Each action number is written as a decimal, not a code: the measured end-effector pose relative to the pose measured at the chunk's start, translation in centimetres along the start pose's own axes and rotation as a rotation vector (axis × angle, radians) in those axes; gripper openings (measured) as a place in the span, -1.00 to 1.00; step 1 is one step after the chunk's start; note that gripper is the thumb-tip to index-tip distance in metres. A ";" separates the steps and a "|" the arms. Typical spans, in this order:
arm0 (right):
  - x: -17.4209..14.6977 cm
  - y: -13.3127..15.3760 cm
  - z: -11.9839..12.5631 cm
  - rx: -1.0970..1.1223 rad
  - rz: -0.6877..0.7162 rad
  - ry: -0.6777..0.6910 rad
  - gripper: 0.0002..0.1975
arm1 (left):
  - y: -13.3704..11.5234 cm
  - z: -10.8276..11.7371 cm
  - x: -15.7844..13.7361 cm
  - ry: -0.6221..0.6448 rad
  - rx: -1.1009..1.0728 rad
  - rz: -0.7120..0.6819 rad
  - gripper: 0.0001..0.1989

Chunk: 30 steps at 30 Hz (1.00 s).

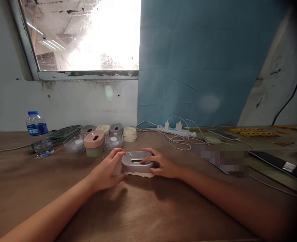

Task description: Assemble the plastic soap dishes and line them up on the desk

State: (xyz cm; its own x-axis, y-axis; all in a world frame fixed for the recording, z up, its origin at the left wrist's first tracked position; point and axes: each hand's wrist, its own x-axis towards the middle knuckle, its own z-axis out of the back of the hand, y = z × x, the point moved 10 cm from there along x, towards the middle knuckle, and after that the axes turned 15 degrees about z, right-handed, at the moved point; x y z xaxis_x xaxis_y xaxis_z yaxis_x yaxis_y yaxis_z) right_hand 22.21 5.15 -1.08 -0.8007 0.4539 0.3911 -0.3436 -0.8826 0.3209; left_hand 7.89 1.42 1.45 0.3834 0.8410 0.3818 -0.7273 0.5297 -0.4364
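Note:
A grey, slotted oval box [137,165] rests on the brown table in front of me, with a wavy cream edge [139,174] showing under it. At its left end is my left hand [111,169], fingertips by the back of the top and thumb low at the front. My right hand [163,164] grips the right end, with a finger reaching over the slot and the thumb at the front side. Behind my left hand stands a similar box with a pink top [95,139] and a green lower part [95,152].
Clear plastic containers [113,141], more slotted tops [116,127] and a stack of cream pieces [129,133] stand at the back. A water bottle [39,134] is at left. A power strip [173,130] with white cables, a phone [223,134] and yellow strips [255,132] lie at right.

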 end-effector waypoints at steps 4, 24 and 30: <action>-0.7 -0.5 -1.0 0.039 -0.018 0.055 -0.66 | -0.4 -2.4 0.5 0.158 0.072 -0.053 -0.56; -1.7 0.2 -1.3 0.063 0.010 0.128 -0.25 | 6.1 3.9 7.8 -0.208 0.080 0.152 -0.81; -1.1 0.9 2.7 -0.143 0.037 -0.188 -0.30 | 4.4 7.2 6.6 -0.390 -0.335 0.218 -0.65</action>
State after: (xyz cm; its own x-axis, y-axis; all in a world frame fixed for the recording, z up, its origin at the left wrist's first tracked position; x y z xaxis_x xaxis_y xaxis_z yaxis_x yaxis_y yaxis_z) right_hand 24.12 4.19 1.13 -0.7129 0.4242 0.5584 -0.3928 -0.9012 0.1832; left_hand 3.10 8.50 7.85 -0.0412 0.8653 0.4995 -0.5213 0.4079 -0.7496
